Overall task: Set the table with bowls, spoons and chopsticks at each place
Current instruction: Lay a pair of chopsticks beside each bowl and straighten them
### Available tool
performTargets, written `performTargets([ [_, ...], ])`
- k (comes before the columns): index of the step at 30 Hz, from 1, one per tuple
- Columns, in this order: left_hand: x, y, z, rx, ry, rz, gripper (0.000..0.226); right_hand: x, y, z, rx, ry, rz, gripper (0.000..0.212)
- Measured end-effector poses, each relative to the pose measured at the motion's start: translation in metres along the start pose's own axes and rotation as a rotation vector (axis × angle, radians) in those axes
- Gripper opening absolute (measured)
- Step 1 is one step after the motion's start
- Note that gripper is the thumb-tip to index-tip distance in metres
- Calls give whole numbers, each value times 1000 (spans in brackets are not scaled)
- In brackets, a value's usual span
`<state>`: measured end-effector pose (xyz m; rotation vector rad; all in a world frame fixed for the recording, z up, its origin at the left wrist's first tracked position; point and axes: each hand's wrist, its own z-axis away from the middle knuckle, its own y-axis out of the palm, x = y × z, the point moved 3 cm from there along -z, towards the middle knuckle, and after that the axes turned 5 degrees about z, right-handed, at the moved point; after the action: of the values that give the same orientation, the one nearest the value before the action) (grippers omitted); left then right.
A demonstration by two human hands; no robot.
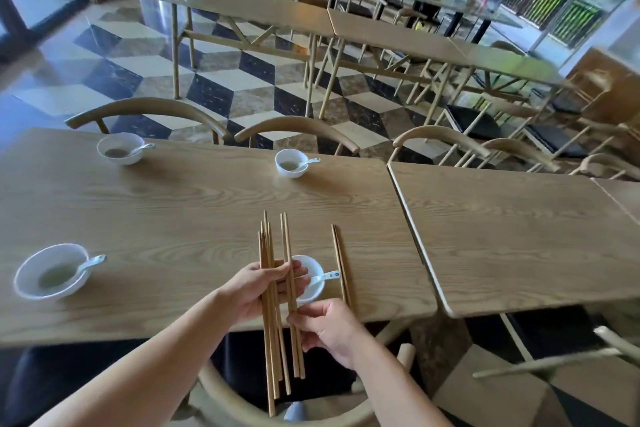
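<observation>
Your left hand (256, 291) gripped the bundle (266, 253) of chopsticks around its middle, fingers curled over the sticks. The bundle hung over the near edge of the table (173, 218), with its tips pointing away from you and its butt ends reaching back past the edge, above the chair (221, 392).

Your right hand (332, 329) pinched a pair (286, 239) between thumb and fingertips, low on the sticks, just right of the bundle and nearly parallel to it. That pair crossed your left fingertips and passed over the near bowl (315, 265). You could not tell whether the left fingers held it too.

The near bowl sat just beyond both hands, half hidden by them, with its spoon (327, 276) sticking out to the right. A laid pair (337, 253) rested on the table just right of that bowl, touching neither hand.

Three more bowls, each with a spoon, stood well apart: near left (52, 270), far left (120, 148) and far middle (291, 163).
</observation>
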<state>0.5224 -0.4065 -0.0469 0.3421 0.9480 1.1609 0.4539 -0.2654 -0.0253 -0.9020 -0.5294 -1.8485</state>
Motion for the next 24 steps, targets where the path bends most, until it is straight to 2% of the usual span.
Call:
performTargets([
  [6,-7,-8,15,7,-2,-38,30,5,16,7,-15,13,67,16],
  [14,-14,2,4,3,11,-62,22,13,14,8,-67,39,64,24],
  [19,-26,22,-21,79,-30,-103,26,32,-16,-1,-71,36,39,15],
  [24,-53,24,-60,15,15,-32,27,69,-88,-31,-216,44,8,9],
])
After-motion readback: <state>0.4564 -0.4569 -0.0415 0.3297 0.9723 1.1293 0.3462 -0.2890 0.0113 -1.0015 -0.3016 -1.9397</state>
